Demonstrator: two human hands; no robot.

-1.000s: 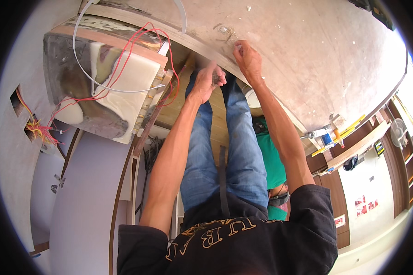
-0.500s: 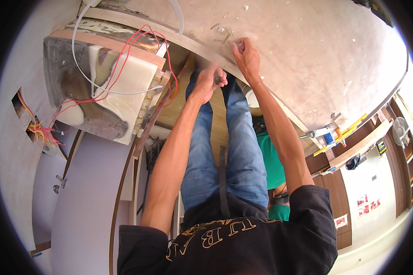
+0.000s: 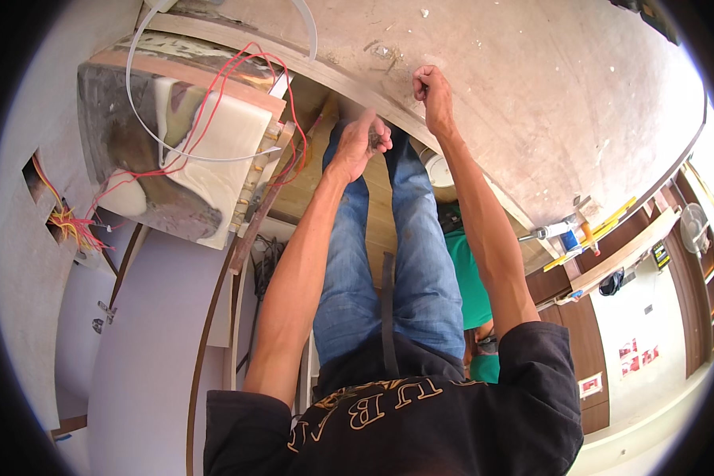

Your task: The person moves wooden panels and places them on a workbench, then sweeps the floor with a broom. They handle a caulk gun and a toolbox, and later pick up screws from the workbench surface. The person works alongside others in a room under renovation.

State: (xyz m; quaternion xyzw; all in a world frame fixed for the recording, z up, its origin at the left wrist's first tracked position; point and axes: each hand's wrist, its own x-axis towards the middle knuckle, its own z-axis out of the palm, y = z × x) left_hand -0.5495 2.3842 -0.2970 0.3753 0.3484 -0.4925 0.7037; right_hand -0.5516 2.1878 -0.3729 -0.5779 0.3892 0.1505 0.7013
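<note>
Over the near edge of a pale, dusty board [image 3: 516, 103], my left hand [image 3: 357, 147] is cupped, with its fingers curled round a small dark grey clump that I cannot identify. To its right and a little farther off, my right hand [image 3: 435, 99] is closed above the board, thumb and fingers pressed together. Whatever lies between those fingertips, if anything, is hidden. A patch of small brownish debris [image 3: 383, 54] lies on the board, left of and beyond my right hand.
At left stands a cream and grey block [image 3: 230, 131] with loose red wires [image 3: 212, 89] and a white strip [image 3: 128, 75] over it. A caulking gun [image 3: 549, 232] and a yellow level [image 3: 611, 218] lie at the board's right edge. A person in green [image 3: 464, 274] is below.
My right hand has shifted slightly right, away from the debris patch, and its fingers have curled in more. My left hand stays nearly in place.
</note>
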